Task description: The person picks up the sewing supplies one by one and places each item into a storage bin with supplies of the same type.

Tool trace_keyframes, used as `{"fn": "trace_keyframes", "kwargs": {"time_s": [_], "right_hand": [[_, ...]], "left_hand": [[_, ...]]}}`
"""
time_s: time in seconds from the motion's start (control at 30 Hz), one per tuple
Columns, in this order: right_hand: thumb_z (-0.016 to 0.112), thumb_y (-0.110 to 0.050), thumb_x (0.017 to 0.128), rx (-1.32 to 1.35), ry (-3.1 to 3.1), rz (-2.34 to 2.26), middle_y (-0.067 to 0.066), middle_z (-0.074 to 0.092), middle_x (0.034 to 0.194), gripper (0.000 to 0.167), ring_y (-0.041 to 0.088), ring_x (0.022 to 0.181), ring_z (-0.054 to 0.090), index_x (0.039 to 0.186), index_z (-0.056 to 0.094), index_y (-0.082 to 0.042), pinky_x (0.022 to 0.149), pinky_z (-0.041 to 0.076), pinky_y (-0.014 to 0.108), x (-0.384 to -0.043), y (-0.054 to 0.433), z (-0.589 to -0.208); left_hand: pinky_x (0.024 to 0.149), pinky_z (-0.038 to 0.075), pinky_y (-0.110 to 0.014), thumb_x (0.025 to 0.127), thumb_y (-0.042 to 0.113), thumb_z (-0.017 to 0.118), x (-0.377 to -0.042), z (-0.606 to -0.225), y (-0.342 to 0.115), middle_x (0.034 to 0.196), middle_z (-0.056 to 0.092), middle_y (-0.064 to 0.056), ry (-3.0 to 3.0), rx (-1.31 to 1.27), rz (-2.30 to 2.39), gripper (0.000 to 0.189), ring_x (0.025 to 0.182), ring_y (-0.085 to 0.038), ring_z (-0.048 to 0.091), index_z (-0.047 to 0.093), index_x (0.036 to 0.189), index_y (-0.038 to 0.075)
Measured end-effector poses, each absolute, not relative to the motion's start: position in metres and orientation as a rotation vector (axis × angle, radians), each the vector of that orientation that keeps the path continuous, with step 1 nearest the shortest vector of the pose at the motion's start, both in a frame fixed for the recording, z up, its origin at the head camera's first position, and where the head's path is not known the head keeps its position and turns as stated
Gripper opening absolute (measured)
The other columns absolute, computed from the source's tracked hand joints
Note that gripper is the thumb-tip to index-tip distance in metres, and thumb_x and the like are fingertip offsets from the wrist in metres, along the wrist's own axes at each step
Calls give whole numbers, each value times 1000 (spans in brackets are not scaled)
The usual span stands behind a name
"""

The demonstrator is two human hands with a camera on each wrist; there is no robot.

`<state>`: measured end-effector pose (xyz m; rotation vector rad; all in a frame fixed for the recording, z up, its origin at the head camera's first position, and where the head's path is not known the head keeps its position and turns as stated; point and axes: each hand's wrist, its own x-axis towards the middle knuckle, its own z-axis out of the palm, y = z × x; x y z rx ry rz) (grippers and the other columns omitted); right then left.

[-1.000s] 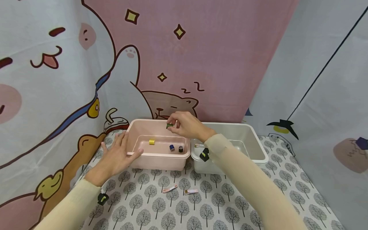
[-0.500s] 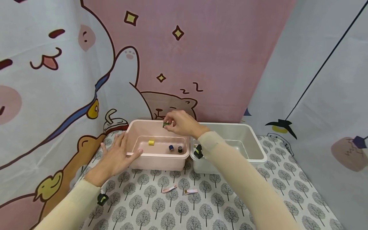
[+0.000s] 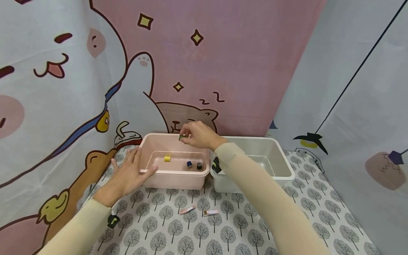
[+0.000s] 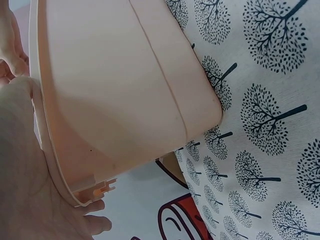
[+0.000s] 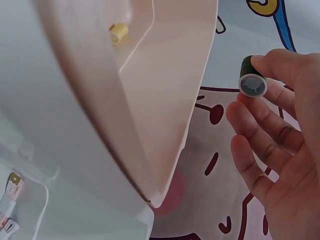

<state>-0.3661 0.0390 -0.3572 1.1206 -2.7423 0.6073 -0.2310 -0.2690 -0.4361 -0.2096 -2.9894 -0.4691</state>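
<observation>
My right hand [image 3: 200,135] pinches a spool of green thread [image 5: 252,77] between thumb and forefinger, above the back of the pink bin [image 3: 175,173]. Its other fingers are loosely bent, as the right wrist view shows. At the bin's left front corner, my left hand [image 3: 125,175] rests against the rim with fingers extended. Inside the pink bin lie a yellow spool [image 3: 167,158], a blue spool [image 3: 189,164] and a black spool [image 3: 199,165], apart from one another.
A pale grey bin [image 3: 251,180] stands right beside the pink one; a small pink-and-white strip [image 5: 11,200] lies in it. Two similar strips, a left one [image 3: 187,210] and a right one [image 3: 211,212], lie on the tree-print cloth [image 3: 200,233]. A printed curtain [image 3: 248,71] hangs close behind.
My right hand has moved slightly left over the pink bin, carrying the green spool. The left hand stays at the rim.
</observation>
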Motion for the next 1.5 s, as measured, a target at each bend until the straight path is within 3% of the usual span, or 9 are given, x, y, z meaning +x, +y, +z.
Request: {"fn": "trace_keyframes", "kwargs": {"time_s": [0.67, 0.87, 1.13, 1.5], "right_hand": [[82, -31, 111, 1089, -2772, 639, -1, 82, 111, 18, 16, 101, 75, 122, 84, -18, 89, 66, 36, -371, 30, -359], [81, -31, 112, 1064, -2800, 630, 1, 83, 116, 20, 17, 106, 76, 125, 84, -17, 92, 67, 36, -371, 28, -361], [78, -39, 114, 1010, -2905, 588, 4, 80, 137, 39, 23, 125, 75, 144, 80, -14, 108, 68, 46, -364, 25, -360], [76, -41, 115, 1040, -2886, 538, 2, 81, 133, 31, 21, 120, 77, 136, 82, -20, 105, 68, 43, -354, 30, -359]], "left_hand": [[126, -7, -102, 112, 84, 46, -233, -437, -268, 193, 14, -34, -2997, -215, -460, 119, 177, -65, 11, 10, 186, -1], [126, -7, -101, 113, 81, 48, -233, -436, -267, 193, 12, -34, -2998, -217, -460, 116, 178, -65, 10, 10, 186, -1], [126, -7, -101, 112, 85, 42, -231, -434, -267, 193, 11, -33, -3002, -223, -446, 119, 178, -65, 10, 9, 186, -2], [126, -6, -102, 112, 84, 45, -229, -435, -269, 193, 13, -34, -2998, -209, -457, 118, 177, -66, 12, 11, 186, -2]]}}
